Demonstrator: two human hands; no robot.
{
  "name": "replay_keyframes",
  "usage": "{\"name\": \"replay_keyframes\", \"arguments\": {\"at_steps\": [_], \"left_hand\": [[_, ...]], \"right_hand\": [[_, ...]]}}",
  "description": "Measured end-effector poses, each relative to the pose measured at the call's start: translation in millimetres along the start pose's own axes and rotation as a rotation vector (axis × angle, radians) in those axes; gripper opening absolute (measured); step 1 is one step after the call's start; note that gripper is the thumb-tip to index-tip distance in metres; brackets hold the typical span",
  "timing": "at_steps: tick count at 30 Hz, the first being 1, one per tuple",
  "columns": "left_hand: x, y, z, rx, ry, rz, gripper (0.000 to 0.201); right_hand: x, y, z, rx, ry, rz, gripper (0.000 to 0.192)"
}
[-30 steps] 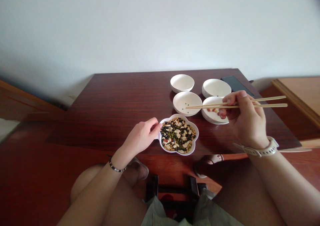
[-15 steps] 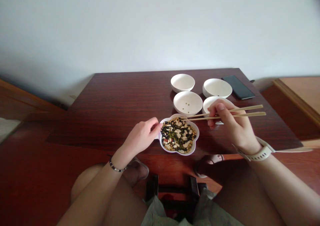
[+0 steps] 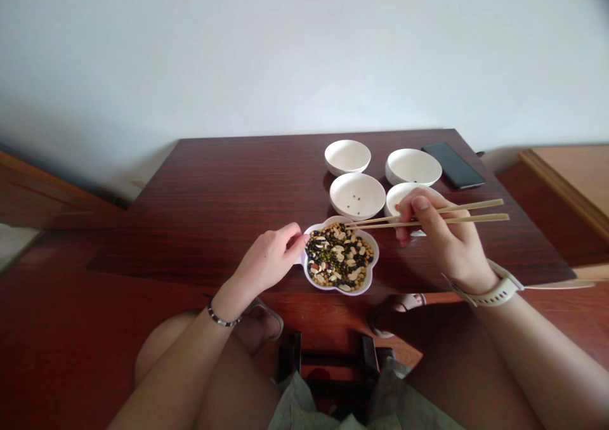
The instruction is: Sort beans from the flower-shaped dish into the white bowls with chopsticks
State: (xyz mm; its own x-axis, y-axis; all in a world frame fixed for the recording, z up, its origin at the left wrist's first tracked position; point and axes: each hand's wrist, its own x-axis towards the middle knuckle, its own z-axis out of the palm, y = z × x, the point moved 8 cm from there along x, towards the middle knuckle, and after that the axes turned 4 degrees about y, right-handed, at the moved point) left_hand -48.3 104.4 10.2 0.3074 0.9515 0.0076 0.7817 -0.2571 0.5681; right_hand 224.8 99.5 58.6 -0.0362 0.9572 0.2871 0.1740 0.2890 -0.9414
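A white, flower-shaped dish (image 3: 376,262) stands at the table's near edge, filled with mixed beans and peanut halves (image 3: 339,257). My left hand (image 3: 269,259) is closed on its left side, where a short pale handle shows under the fingers. Wooden chopsticks (image 3: 490,218) are gripped in my right hand (image 3: 445,236). Their tips reach into the far edge of the dish, among the beans; whether they pinch one is too small to tell. Just beyond the dish, a white bowl (image 3: 358,190) has several small beans at its bottom. My right hand partly hides another white bowl (image 3: 394,196).
Two more white bowls stand farther back, one at the left (image 3: 347,155) and one at the right (image 3: 413,163) with a dark speck inside. A black phone (image 3: 453,165) lies beside them on the dark wooden table (image 3: 228,195). A pale wall (image 3: 285,49) rises behind.
The chopstick tips have shifted very slightly within the far edge of the dish. My left hand and the bowls have stayed in place.
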Motion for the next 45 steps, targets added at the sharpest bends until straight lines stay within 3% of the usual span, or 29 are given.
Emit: {"name": "replay_keyframes", "arguments": {"at_steps": [45], "left_hand": [[0.2, 2.4, -0.6, 0.0, 0.0, 0.006, 0.034]], "right_hand": [[-2.9, 7.7, 9.3, 0.051, -0.097, 0.109, 0.04]]}}
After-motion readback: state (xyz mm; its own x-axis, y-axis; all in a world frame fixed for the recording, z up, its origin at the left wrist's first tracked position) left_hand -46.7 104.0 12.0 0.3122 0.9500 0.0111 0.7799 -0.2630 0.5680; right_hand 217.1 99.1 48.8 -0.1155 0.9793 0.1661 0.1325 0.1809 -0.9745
